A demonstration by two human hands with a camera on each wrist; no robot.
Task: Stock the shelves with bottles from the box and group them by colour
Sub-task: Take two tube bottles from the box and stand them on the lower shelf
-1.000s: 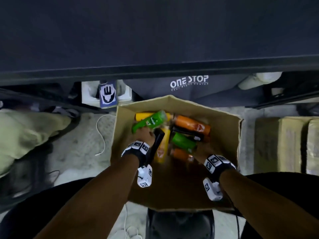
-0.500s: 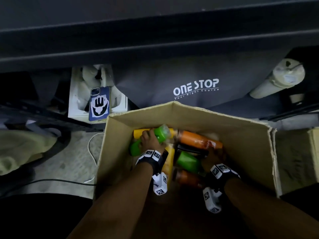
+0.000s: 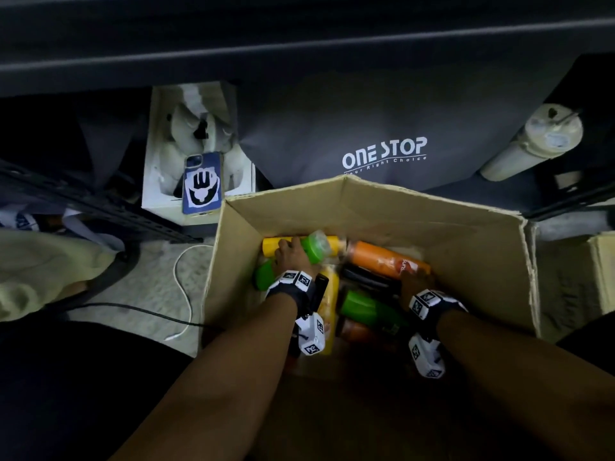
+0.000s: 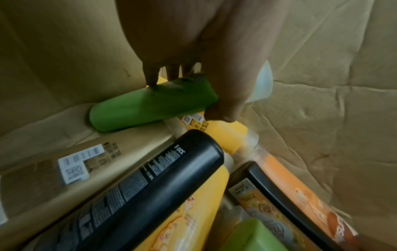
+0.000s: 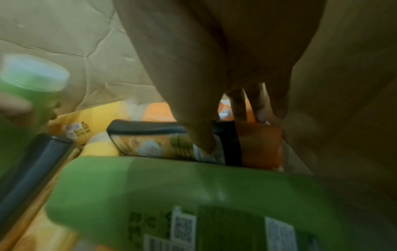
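An open cardboard box (image 3: 399, 197) on the floor holds several bottles lying on their sides. My left hand (image 3: 289, 257) (image 4: 189, 100) grips a green bottle (image 3: 264, 279) (image 4: 139, 110) by its middle at the box's far left, above a yellow bottle (image 3: 271, 246). My right hand (image 3: 414, 282) (image 5: 232, 132) reaches down at the right. Its thumb lies on a black bottle (image 3: 369, 281) (image 5: 150, 129) and its fingers curl over the far side. An orange bottle (image 3: 376, 257) lies behind it, and a second green bottle (image 3: 366, 307) (image 5: 171, 186) lies in front.
A dark shelf edge (image 3: 299, 51) runs across the top, with a grey ONE STOP bag (image 3: 382, 154) below it. A phone (image 3: 202, 183) leans on a white box (image 3: 159, 144) at the left. A white cable (image 3: 181, 281) crosses the floor. Another carton (image 3: 599, 277) stands at the right.
The view has dropped closer to the box. My left hand has lowered the green bottle from a raised tilt towards the box's far left. My right hand has pushed deeper among the bottles.
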